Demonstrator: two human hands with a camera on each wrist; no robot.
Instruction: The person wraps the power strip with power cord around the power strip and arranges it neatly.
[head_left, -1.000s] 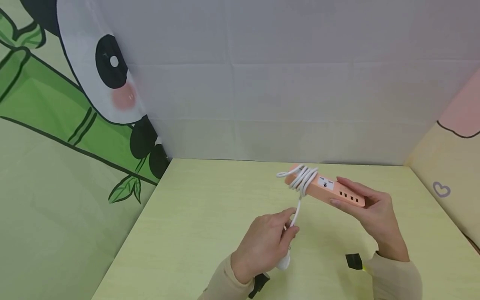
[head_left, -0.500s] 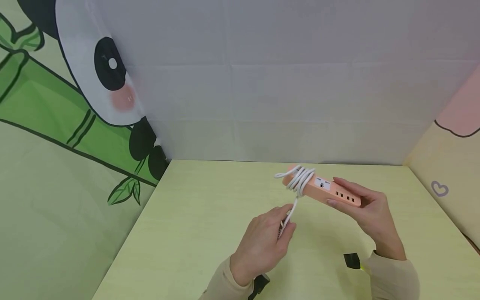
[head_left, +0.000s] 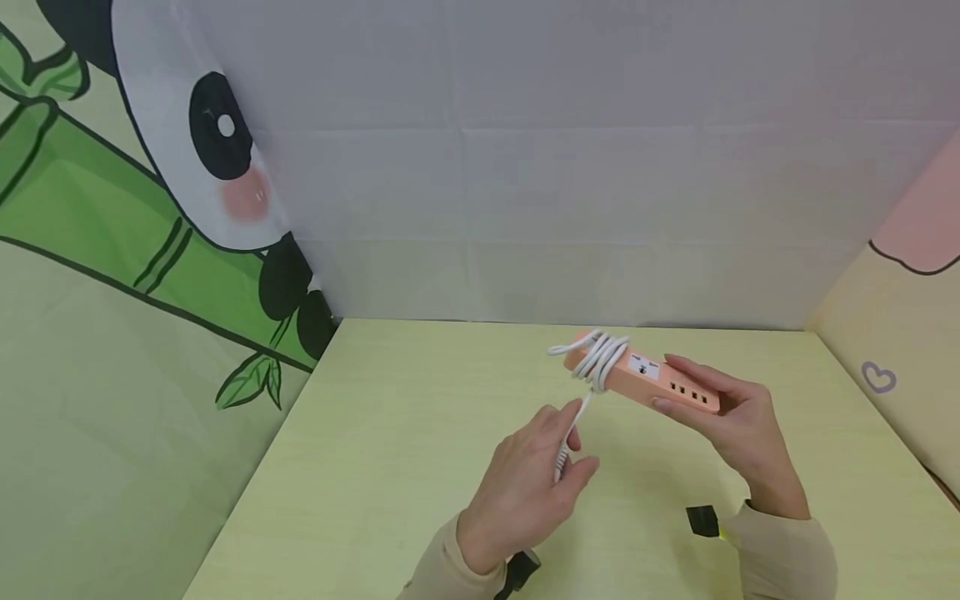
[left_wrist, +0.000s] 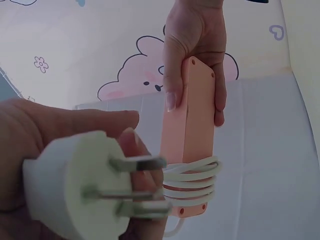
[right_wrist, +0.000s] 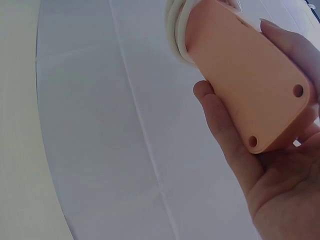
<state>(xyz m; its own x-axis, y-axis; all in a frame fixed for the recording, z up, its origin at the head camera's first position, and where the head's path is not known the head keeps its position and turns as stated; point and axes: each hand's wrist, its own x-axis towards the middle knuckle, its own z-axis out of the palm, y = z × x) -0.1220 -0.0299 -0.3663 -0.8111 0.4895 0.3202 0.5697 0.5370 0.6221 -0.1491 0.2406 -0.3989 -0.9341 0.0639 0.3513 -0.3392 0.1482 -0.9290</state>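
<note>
A peach power strip (head_left: 622, 383) with an outlet and several USB ports is held up over the table, tilted, by my right hand (head_left: 742, 425). Thumb and fingers grip its end from both sides, as the right wrist view also shows. White cord (head_left: 600, 360) is wound in several turns round the strip's far end, with a small loop sticking out left. From there the cord runs down into my left hand (head_left: 517, 483). That hand holds the white plug (left_wrist: 82, 185), its metal prongs pointing outward in the left wrist view; in the head view the hand hides the plug.
The pale yellow table (head_left: 390, 417) meets a grey-white backdrop (head_left: 480, 183) behind the hands. Printed cartoon panels stand at left and right. A black square (head_left: 702, 521) shows by the right sleeve, and a black wrist piece (head_left: 519, 571) by the left.
The plug, hanging below my left hand before, is now tucked into it. The left thumb has moved away from the cord. The strip and right hand have shifted slightly left.
</note>
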